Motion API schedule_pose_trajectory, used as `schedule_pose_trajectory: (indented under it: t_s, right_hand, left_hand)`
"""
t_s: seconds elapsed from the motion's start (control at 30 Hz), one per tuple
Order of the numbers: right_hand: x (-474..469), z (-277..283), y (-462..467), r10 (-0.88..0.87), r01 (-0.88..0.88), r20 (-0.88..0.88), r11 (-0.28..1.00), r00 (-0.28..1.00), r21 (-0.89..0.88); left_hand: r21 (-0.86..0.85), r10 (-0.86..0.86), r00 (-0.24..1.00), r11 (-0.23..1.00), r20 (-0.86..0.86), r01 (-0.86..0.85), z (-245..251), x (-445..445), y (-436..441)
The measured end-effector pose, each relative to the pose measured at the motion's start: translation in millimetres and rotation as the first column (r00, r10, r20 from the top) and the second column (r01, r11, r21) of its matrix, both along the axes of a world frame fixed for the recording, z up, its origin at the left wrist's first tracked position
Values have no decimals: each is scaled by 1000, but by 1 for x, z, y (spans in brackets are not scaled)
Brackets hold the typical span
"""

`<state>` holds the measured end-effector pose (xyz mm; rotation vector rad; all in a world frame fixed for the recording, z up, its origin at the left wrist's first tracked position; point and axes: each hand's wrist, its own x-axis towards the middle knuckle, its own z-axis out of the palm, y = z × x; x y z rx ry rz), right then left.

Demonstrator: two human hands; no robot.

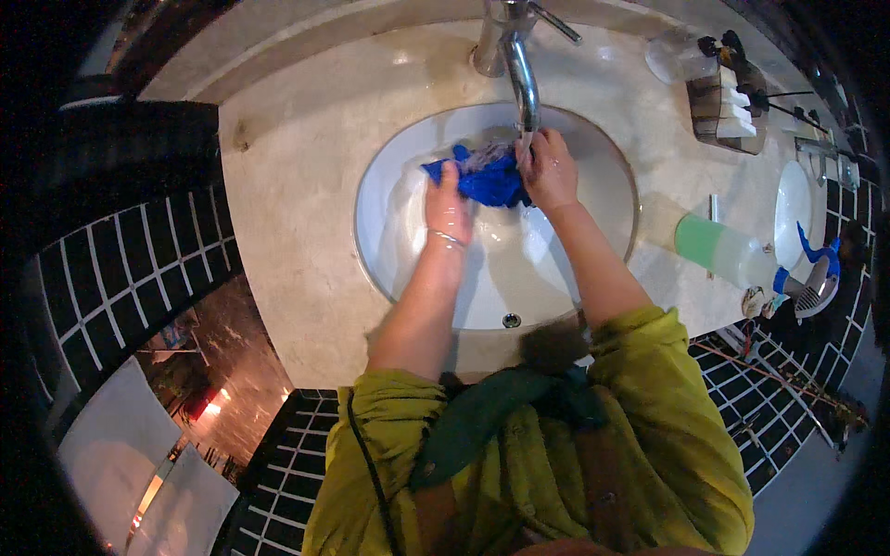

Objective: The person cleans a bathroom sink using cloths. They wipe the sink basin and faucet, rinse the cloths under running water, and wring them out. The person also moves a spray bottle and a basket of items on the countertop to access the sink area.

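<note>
A wet blue cloth (pixel 492 182) is stretched between my two hands over a white oval sink basin (pixel 389 229). My left hand (pixel 446 201), with a thin bangle at the wrist, grips the cloth's left end, thumb on top. At the right end my right hand (pixel 551 170) clasps it, close under the spout of the chrome faucet (pixel 521 76). Water runs from the spout beside that hand's fingers, and the cloth's upper side looks wet and frothy. My left fingers are mostly hidden behind the cloth.
A spray bottle with green liquid (pixel 723 250) lies or leans on the right of the pale stone countertop (pixel 299 208). Behind it stand a clear glass (pixel 671 59) and a holder with white folded items (pixel 733 115). Black tiles (pixel 132 285) line the left side.
</note>
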<state>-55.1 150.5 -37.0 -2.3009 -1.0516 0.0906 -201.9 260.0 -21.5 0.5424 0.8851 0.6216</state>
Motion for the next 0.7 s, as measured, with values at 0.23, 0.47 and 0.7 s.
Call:
schedule_pose_trajectory:
  t_s: [0.23,0.47,0.7]
  right_hand:
    - [-19,11,-32,153,-199,-137,869,979,-452]
    - [-80,55,-6,199,-124,-295,960,935,252]
    - [-74,91,39,-91,21,-440,987,893,-162]
  left_hand:
    - [-290,-29,921,953,-388,-92,-6,-35,-2]
    - [-467,-289,940,816,180,341,-14,-2,0]
    - [-515,-94,962,829,257,219,-23,4,-34]
